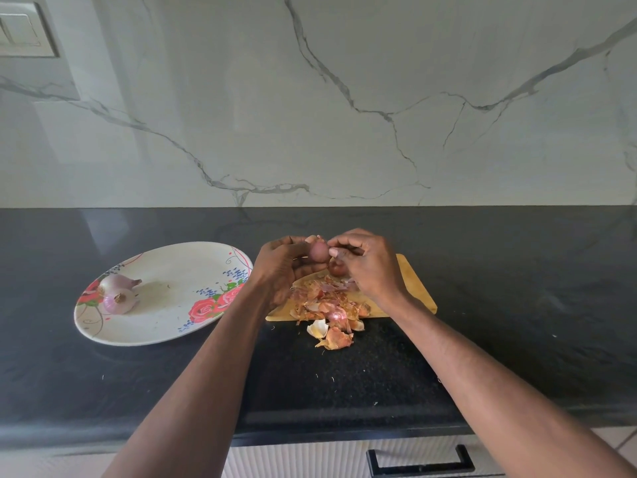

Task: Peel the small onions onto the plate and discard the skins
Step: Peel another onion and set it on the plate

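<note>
Both hands meet above the far end of a wooden board (415, 281) on a black counter (517, 305). The left hand (279, 267) curls its fingers round a small onion (319, 251) and holds it up. The right hand (365, 262) has its fingers bent, and its fingertips (333, 251) pinch at the onion's right side, where a bit of skin seems to lift; how much they grasp I cannot tell. Just below the hands another onion (336, 268) lies on the board, partly hidden.

A heap of skins (327, 305) covers the board's near part and spills over its near edge onto the counter.

To the left lies a flowered plate (172, 326), near the board but apart from it. Two peeled onions (119, 293) rest touching each other on the plate's left side.

A marble wall (344, 98) rises behind the counter. A drawer handle (418, 462) shows at the near edge.
</note>
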